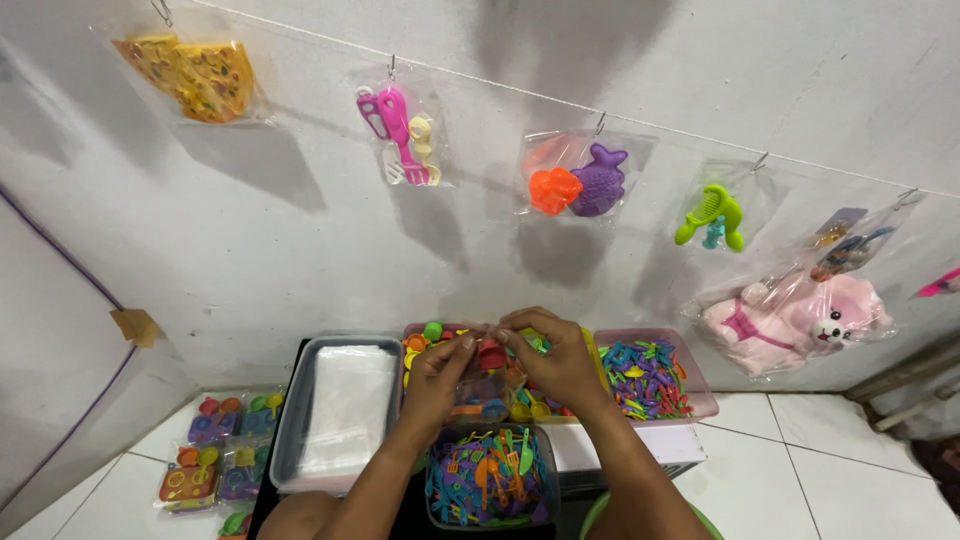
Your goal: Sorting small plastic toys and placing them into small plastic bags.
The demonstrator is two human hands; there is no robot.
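Both hands meet over the middle bin, holding a clear bag (487,375) between them. The left hand (440,372) has thumb and fingertips pressed together on the bag's upper left edge; the right hand (553,358) pinches the upper right edge, fingers curled over it. The bag hangs between the two grips, and small red and orange toy pieces show through it, though what exactly they are is hard to tell.

Under the hands sits the middle bin (420,332), pinkish, filled with mixed bright toy parts in green, orange, yellow and blue. Just in front of it, nearer the person, a clear tub (435,500) holds small plastic forks and spoons in purple, orange, green and blue. To the right, a pink bin (700,385) holds a heap of slim coloured pieces. To the left, a grey tray (292,425) carries a stack of clear empty bags (345,405). All these stand on a low white stand (640,445) above a white tiled floor (830,470).

On the floor at the left lie filled bags (215,450) of toy sets.

Above, a string (650,120) runs across the white wall, with bagged toys hooked to it: yellow pizza slices (195,75), pink utensils (402,135), an orange and purple pair of moulds (578,182), a green toy (712,215), and a pink plush bear (795,318).
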